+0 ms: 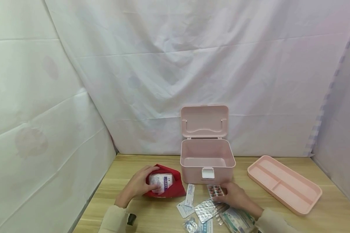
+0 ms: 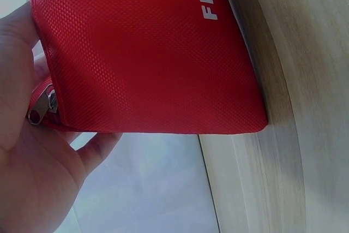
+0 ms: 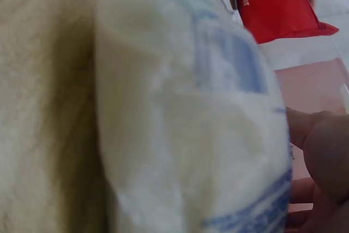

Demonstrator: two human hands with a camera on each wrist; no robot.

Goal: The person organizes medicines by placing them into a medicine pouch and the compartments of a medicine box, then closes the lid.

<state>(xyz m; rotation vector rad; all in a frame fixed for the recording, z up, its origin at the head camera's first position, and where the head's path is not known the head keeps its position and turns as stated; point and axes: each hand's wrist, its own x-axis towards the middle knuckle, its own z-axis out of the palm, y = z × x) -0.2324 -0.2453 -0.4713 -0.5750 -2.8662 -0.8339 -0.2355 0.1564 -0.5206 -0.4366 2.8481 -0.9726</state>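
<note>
My left hand (image 1: 142, 182) holds a red first-aid pouch (image 1: 178, 189) by its open mouth, thumb over the white packets (image 1: 161, 182) inside. The left wrist view brings up the pouch's textured side (image 2: 142, 58) and a metal zipper pull (image 2: 41, 106) beside the palm. My right hand (image 1: 234, 194) pinches a blister pack of red and green capsules (image 1: 214, 191) in front of the pink box. Under that hand lie silver blister packs (image 1: 204, 210) and a clear bag of supplies (image 1: 237, 220). A blurred white package (image 3: 196, 113) hides much of the right wrist view.
The pink box (image 1: 207, 176) stands with its lid (image 1: 204, 121) raised against the curtain. A pink divided tray (image 1: 298, 193) lies to the right. Between the hands are a slim white box (image 1: 190, 194), a flat packet (image 1: 185, 209) and a crinkled clear packet (image 1: 191, 224).
</note>
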